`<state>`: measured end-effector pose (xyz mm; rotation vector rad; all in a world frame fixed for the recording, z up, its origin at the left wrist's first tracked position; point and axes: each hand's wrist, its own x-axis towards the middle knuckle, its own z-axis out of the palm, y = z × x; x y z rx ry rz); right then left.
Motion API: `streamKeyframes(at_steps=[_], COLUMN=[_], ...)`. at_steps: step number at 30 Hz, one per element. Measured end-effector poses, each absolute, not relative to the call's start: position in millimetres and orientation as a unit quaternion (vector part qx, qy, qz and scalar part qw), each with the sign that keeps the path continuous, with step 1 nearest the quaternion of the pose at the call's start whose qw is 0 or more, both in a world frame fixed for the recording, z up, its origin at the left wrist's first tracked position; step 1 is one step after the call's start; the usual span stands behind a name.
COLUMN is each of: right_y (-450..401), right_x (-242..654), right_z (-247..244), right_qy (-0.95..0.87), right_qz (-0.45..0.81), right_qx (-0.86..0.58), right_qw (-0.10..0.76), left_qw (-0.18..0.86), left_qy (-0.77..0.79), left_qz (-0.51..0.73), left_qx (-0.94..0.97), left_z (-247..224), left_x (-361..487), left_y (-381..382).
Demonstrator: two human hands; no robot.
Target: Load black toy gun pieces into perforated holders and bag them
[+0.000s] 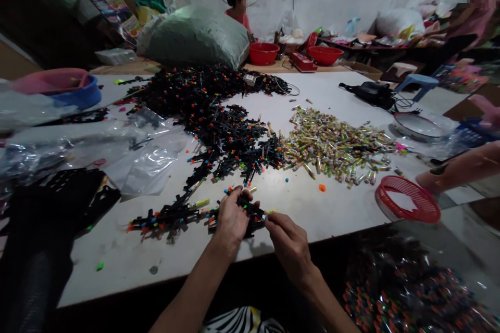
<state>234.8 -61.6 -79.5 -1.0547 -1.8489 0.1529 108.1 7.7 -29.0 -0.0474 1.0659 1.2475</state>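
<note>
Over the table (pixel 117 255) | left grip (pixel 232 218): clenched around a black plastic strip (pixel 247 204) studded with coloured tips | right grip (pixel 289 244): fingertips (pixel 270 220) pinching a small yellow stick (pixel 271 212) at the strip's end | loose black strips (pixel 222 140) lie beyond both grips

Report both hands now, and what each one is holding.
Left hand: closed, holding a black strip.
Right hand: closed in a pinch, holding a small yellow tube.
</note>
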Motion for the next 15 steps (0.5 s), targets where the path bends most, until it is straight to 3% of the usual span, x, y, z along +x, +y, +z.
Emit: streamKeyframes(at_steps=[2, 5, 9, 11, 15], right_y=[-58, -54, -49, -47, -46], right_x=[233, 230, 233, 235, 233], right_z=[-80, -78, -71, -67, -60], right_qy=[-0.737, -0.639, -0.539, -0.578, -0.701], right_qz=[0.133, 0.350, 0.569, 0.566, 0.417], right_qx=[-0.450, -0.488, -0.484, -0.475, -0.501], right_qw=[0.486, 0.480, 0.389, 0.347, 0.290], left_qw=[0.675, 0.661, 0.653, 0.652, 0.645], left_qy=[0.479, 0.482, 0.471, 0.471, 0.485], left_qz=[0.561, 0.575, 0.591, 0.592, 0.587], left_qx=[-0.010, 0.007, 0.044, 0.055, 0.072], left_z=[-33, -37, -42, -45, -46], left_x=[106, 105, 107, 107, 105], left_y=[8, 5, 0, -2, -1])
